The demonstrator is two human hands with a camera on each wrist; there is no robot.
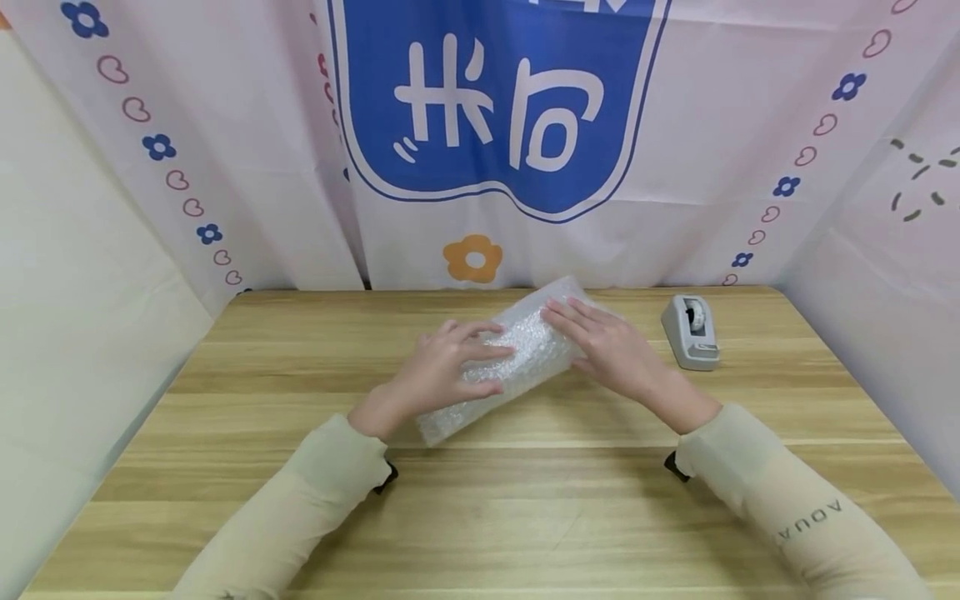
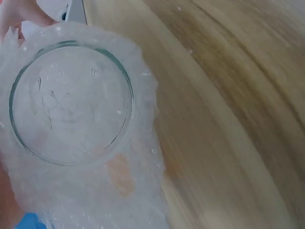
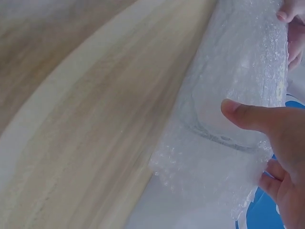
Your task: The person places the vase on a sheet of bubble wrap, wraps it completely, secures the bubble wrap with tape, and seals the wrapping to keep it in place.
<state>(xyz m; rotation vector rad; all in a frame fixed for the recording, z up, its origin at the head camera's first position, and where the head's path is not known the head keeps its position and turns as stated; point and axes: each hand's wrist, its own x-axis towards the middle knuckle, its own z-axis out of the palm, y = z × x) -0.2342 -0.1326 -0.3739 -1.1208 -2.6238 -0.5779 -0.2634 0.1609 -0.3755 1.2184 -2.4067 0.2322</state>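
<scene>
A long roll of clear bubble wrap point(image 1: 525, 343) lies slantwise over the table, its right end farther back. Through the wrap at one end shows the round end of a glass point(image 2: 71, 104), seen in the left wrist view. My left hand point(image 1: 442, 367) grips the roll's nearer left part, fingers spread over the top and thumb along the front. Toward the far end my right hand point(image 1: 603, 346) holds it. In the right wrist view, that thumb point(image 3: 248, 114) lies across the wrap while the fingers point(image 3: 272, 180) reach round the other side. Loose wrap extends past the glass.
A grey tape dispenser point(image 1: 692, 332) stands at the back right of the wooden table point(image 1: 570, 517). Behind the table's back edge hangs a printed curtain point(image 1: 420, 237), and pale cloth point(image 1: 67, 333) rises at the left side.
</scene>
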